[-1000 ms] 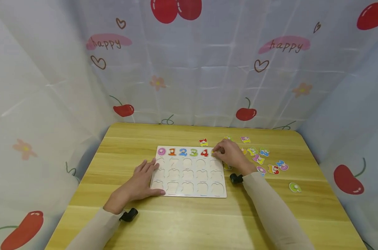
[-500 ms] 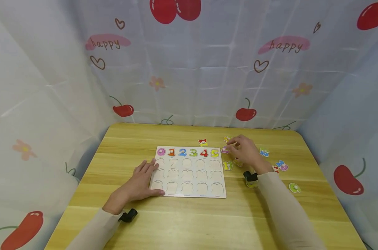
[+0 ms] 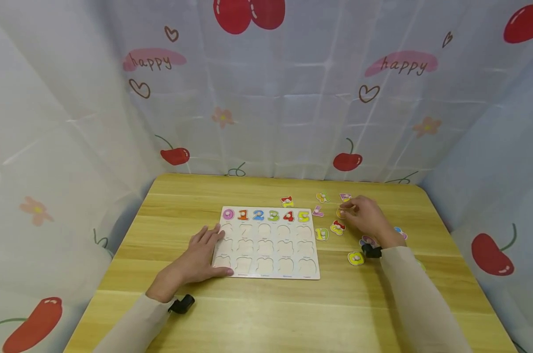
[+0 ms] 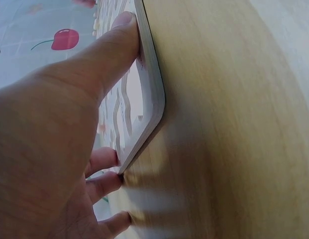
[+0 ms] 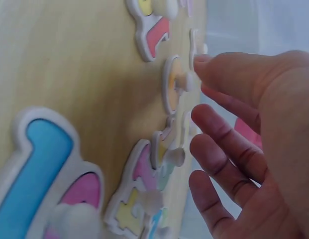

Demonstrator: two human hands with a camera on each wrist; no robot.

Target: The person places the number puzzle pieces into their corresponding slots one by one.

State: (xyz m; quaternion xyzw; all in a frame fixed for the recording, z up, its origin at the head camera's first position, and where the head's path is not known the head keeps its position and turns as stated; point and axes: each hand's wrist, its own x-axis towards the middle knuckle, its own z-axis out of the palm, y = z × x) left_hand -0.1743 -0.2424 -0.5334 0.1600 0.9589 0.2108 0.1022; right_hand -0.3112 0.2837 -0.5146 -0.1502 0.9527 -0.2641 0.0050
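Observation:
My left hand (image 3: 199, 257) rests on the left edge of a white number puzzle board (image 3: 275, 275). In the left wrist view its thumb lies on the board's face, with the other fingers spread at the edge. Along the board's top row sit knobbed number pieces 0 to 5, among them a yellow five (image 3: 303, 215); the recesses below hold no pieces. My right hand (image 3: 370, 218) hovers over the loose pieces, holding nothing. In the right wrist view its thumb and fingers are apart, close to the knob of an orange piece (image 5: 171, 92).
Right of the board lie a purple seven (image 3: 318, 212), a green-and-yellow piece (image 3: 322, 234), a red-and-yellow piece (image 3: 337, 227) and a yellow piece (image 3: 356, 259). A red-and-yellow eleven-like piece (image 3: 287, 201) lies behind the board. My right forearm covers other pieces on the wooden table (image 3: 249, 318).
My right hand has left the yellow five, which now sits flat in the top row, and has moved right over the loose pieces. The purple seven now lies beside the board. My left hand stays put.

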